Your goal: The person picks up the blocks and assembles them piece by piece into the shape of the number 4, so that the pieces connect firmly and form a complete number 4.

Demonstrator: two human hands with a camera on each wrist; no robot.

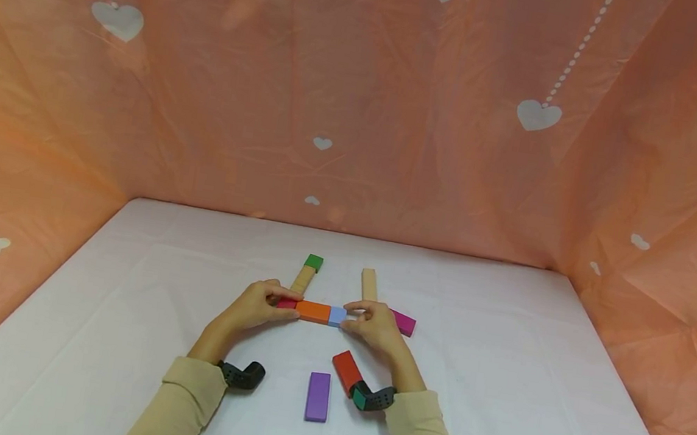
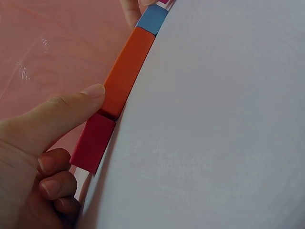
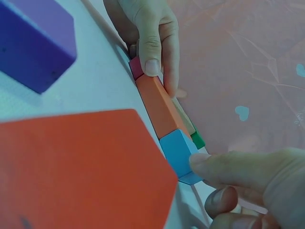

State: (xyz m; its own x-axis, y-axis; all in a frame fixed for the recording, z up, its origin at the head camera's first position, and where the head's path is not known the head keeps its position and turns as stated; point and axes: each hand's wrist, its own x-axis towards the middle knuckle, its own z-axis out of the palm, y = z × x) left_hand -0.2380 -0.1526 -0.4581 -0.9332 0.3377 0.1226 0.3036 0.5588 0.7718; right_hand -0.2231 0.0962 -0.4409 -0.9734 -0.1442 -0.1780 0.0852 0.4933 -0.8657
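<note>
A row of blocks lies across the table: a crimson block (image 2: pixel 93 143), an orange block (image 1: pixel 313 311) and a light blue block (image 3: pixel 179 151), end to end. With thumb and index finger on opposite long sides, my left hand (image 1: pixel 260 304) pinches the row where crimson meets orange. My right hand (image 1: pixel 376 323) pinches the light blue block at the row's right end, thumb on the near side. Behind the left hand, a plain wooden block (image 1: pixel 303 279) runs back to a green block (image 1: pixel 314 262). Another plain wooden block (image 1: pixel 369 284) extends back behind the right hand.
A magenta block (image 1: pixel 403 323) sticks out right of the right hand. Nearer the front lie a purple block (image 1: pixel 318 397) and a red-orange block (image 1: pixel 346 372), the latter beside the right wrist camera (image 1: pixel 373 398). An orange curtain (image 1: pixel 354 174) surrounds the white table (image 1: pixel 498 387).
</note>
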